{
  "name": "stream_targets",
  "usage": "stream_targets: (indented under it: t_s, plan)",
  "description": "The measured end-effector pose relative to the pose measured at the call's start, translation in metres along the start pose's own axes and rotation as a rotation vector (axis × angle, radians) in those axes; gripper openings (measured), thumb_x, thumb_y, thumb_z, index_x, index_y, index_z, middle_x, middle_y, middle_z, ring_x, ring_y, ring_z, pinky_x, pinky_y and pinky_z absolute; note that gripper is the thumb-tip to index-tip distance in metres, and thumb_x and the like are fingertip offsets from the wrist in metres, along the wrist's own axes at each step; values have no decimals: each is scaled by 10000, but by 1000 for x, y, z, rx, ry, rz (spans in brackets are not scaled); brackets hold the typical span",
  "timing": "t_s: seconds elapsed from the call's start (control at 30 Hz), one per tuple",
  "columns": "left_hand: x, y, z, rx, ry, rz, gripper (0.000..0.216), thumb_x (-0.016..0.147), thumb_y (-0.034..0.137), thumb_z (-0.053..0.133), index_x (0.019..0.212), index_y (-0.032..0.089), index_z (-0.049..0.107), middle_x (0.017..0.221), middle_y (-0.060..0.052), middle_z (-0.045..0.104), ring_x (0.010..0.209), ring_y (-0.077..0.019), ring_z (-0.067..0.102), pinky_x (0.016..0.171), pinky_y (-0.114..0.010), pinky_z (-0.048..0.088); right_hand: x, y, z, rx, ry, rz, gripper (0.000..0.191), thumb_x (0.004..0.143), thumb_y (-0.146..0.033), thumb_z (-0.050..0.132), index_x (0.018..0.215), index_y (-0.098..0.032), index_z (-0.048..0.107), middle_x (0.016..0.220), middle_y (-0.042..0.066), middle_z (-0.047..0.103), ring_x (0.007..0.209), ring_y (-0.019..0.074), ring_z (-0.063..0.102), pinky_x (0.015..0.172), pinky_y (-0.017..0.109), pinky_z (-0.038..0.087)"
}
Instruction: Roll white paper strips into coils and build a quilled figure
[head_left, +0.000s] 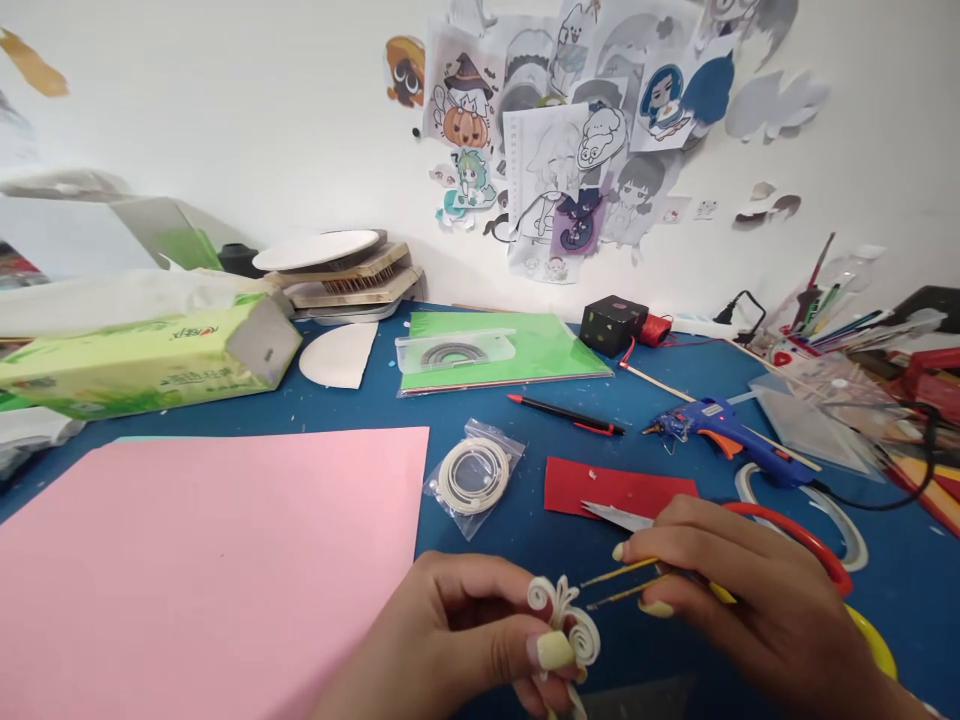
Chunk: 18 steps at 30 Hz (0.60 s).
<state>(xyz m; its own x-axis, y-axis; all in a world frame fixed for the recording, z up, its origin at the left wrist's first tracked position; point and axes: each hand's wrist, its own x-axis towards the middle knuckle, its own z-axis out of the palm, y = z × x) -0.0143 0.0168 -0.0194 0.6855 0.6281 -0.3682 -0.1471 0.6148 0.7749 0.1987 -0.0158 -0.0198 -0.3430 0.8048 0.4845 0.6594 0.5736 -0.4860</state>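
Note:
Between the thumb and fingers of my left hand (465,640) is a white quilled paper piece (583,638) with rolled scrolls and small upright loops at its top. Part of it is hidden behind the thumb. My right hand (750,600) grips yellow tweezers (626,573), whose two tips are apart and point at the quilled piece, close to its right side. Under and behind the right hand lie scissors with red and yellow handles (806,545). Their blade rests across a red paper strip (622,484).
Pink paper (225,560) covers the left of the blue table. A bag of coiled white paper strips (474,475) lies mid-table. Behind are a black pen (566,414), green sheets (525,345) and a tissue pack (150,360). A blue glue gun (742,440) lies right, its cord trailing.

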Motion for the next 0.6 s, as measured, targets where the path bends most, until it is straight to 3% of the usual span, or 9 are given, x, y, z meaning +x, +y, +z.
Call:
stream_targets:
  t_s: [0.23,0.6]
  plan:
    - [0,-4,0,-59,-16,-20,126,580,254,766,611,157,691,562,12,680,488,-82,612,514,-176,473,-1,-1,1,-76,17,-43,121,839,-294,505,891,-222,587,717,7,625,635,111,575,580,204,440]
    - [-12,3,9,-13,127,-182,145,602,218,740,624,136,622,609,0,688,564,-95,600,569,-199,429,1,1,0,-72,-41,-76,147,833,-342,511,834,-219,590,682,3,619,620,107,565,585,203,432]
